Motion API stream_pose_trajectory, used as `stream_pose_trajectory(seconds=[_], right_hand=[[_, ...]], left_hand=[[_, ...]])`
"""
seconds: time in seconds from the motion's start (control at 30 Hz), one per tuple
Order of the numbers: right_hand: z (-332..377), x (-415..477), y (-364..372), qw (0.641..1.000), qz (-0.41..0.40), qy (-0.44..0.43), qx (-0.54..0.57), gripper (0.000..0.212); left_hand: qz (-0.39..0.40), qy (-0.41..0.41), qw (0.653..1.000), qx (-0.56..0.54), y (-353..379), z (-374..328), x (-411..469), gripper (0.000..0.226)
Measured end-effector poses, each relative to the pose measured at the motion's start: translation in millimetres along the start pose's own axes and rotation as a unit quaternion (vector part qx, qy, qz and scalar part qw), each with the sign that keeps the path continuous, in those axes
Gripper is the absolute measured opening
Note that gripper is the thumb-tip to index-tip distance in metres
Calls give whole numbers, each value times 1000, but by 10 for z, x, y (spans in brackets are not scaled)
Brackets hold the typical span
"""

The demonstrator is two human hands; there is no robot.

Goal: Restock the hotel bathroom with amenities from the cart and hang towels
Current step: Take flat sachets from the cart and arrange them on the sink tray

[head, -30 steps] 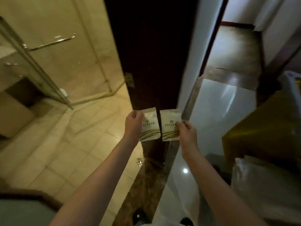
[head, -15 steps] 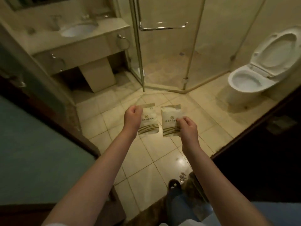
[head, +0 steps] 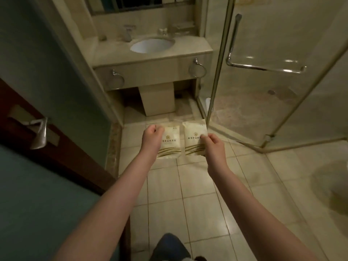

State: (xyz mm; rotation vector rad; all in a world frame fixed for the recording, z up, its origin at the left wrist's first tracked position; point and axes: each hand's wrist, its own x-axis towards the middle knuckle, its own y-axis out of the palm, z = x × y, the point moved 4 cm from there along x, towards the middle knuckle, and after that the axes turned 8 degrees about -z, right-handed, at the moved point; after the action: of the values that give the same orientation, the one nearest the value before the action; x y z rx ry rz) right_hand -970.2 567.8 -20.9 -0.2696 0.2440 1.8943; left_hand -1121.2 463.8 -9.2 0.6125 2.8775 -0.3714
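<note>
Left hand [head: 153,136] pinches one packet [head: 170,146], right hand [head: 213,146] the other packet [head: 194,141] — printed characters partly covered by fingers; items at the counter's [head: 195,48] back edge too blurred to identify.

Two amenity packets held out over bathroom floor, one per hand.

Left packet [head: 170,142] is pinched at its left edge by the left hand [head: 152,137]; right packet [head: 194,141] is pinched at its right edge by the right hand [head: 213,145]; packets are held side by side, just apart, upright, printed faces up; vanity counter [head: 195,48] with sink basin [head: 152,45] is seen ahead; two towel rings [head: 197,69] are mounted on its front; glass shower door [head: 263,53] with bar handle [head: 263,67] stands to the right; door handle [head: 40,132] is seen at left.
</note>
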Motion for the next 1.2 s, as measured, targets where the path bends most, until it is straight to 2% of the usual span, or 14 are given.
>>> stream_pose_trajectory(seconds=[0.3,0.47,0.67,0.83,0.97,1.2], right_hand=[[429,1769,1512,999,35,-3,-21,16],[875,2735,2278,999,19,-19,-31,16],[1288,3946,2746,999,-18,-29,-39,18],[1594,5033,3083,997,4,-63,-39,20],[1929,5871,3360,995,18,-94,-14,21],[2329,7063,3930,997,34,-68,-30,17]], left_hand=[[-57,-29,997,-45,271,-403,2179,17],[-38,-31,998,-48,506,-793,3449,14],[-8,-24,998,-50,1081,-1308,4681,12],[0,-7,996,-88,1608,-1725,5624,17],[-12,27,997,-68,2016,-2046,6368,19],[-43,22,998,-46,2387,-2509,7587,23]])
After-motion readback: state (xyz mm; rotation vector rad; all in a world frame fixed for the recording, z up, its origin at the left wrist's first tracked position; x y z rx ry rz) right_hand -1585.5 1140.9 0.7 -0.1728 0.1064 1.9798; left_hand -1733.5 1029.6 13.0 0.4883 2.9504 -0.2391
